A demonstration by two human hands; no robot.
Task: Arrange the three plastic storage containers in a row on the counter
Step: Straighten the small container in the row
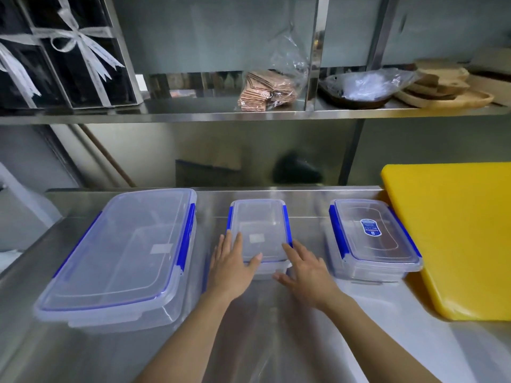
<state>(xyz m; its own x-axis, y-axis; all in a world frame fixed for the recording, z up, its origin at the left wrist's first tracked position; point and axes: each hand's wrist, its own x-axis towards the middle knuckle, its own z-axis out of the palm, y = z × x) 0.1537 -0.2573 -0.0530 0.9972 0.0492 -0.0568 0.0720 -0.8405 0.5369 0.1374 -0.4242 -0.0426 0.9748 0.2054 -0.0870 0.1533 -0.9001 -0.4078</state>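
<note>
Three clear plastic containers with blue clips stand side by side on the steel counter. The large container is at the left. In the middle stands the small container. The medium container, with a blue label on its lid, is at the right. My left hand lies flat against the small container's near left corner, thumb over the lid edge. My right hand touches its near right corner with fingers spread. Neither hand is closed around it.
A thick yellow cutting board lies at the right, close beside the medium container. A steel shelf overhead carries black ribboned boxes, a plastic bag of brown packets and wooden boards. The steel back wall rises just behind the containers.
</note>
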